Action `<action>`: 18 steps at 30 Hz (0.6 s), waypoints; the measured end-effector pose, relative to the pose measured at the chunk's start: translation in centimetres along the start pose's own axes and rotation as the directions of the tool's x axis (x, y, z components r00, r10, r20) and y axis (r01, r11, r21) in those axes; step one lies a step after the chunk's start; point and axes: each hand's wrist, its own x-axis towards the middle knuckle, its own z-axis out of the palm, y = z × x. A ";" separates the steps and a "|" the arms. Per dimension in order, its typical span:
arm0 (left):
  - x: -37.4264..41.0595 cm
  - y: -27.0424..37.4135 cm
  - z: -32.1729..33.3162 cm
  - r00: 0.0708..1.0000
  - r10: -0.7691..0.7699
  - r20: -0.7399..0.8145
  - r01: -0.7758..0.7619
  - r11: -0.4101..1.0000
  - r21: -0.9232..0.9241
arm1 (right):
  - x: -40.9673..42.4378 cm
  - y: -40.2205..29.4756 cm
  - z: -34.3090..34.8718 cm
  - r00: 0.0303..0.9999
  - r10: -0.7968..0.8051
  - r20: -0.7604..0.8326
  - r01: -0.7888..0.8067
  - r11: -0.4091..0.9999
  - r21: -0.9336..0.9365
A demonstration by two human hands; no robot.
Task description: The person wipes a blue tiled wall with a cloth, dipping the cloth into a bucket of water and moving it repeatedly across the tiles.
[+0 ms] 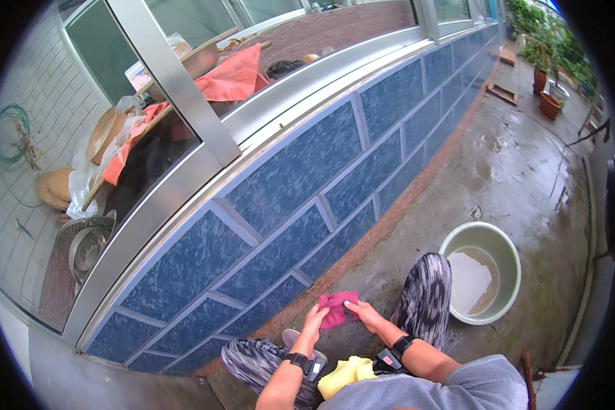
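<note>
Between my knees I hold a magenta cloth (336, 310) with both hands. My left hand (315, 316) pinches its left side, thumb on top. At the opposite side, my right hand (365, 313) grips the cloth, and a small dark spot shows by the thumb. A yellow cloth (347, 376) lies crumpled on my lap. To my right on the wet concrete stands a pale green plastic basin (515, 279), with cloudy water (471, 282) in its bottom.
A blue tiled wall (297, 166) under a metal-framed window sill (338, 77) runs close along my left. Behind the glass are orange cloth (236, 77) and a metal colander (69, 238). Potted plants (549, 105) and a wooden frame (502, 95) stand farther along the wet floor (471, 174).
</note>
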 end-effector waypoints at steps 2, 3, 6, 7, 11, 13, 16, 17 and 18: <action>-0.1 -0.3 -0.9 0.998 -0.064 0.011 0.065 0.994 -0.092 | 0.5 0.2 -0.2 1.000 0.004 -0.011 -0.003 0.999 0.047; -0.1 -0.1 -0.8 0.994 -0.104 0.026 0.107 0.985 -0.133 | 0.6 0.4 -0.6 1.000 0.007 -0.020 -0.005 0.996 0.095; -0.6 0.9 -0.3 0.993 -0.092 0.077 0.105 0.977 -0.186 | 1.0 0.6 -0.9 0.982 -0.024 -0.186 0.017 0.999 -0.039; -0.8 1.4 0.0 0.995 -0.080 0.057 0.089 0.980 -0.180 | 1.0 0.7 -0.7 0.962 -0.047 -0.269 0.014 0.993 -0.121; -2.5 4.1 2.9 0.998 0.041 0.037 -0.039 0.998 -0.051 | 1.1 1.0 -0.8 0.963 -0.158 -0.218 0.129 0.981 -0.143; -2.7 4.8 3.6 0.989 0.137 0.056 -0.142 0.987 0.080 | 0.2 -0.6 -0.5 0.985 -0.174 -0.010 0.174 0.984 -0.049; -2.1 4.6 4.4 0.995 0.095 0.034 -0.100 0.972 0.213 | -1.3 -1.8 0.7 0.953 -0.108 0.283 0.084 0.992 0.093; -2.0 4.4 4.8 0.996 0.086 0.029 -0.090 0.969 0.231 | -1.4 -2.0 0.7 0.956 -0.076 0.284 0.049 0.994 0.100; -2.3 4.4 5.8 0.997 0.071 0.025 -0.075 0.965 0.249 | -1.5 -2.0 0.5 0.958 -0.042 0.282 0.011 0.994 0.109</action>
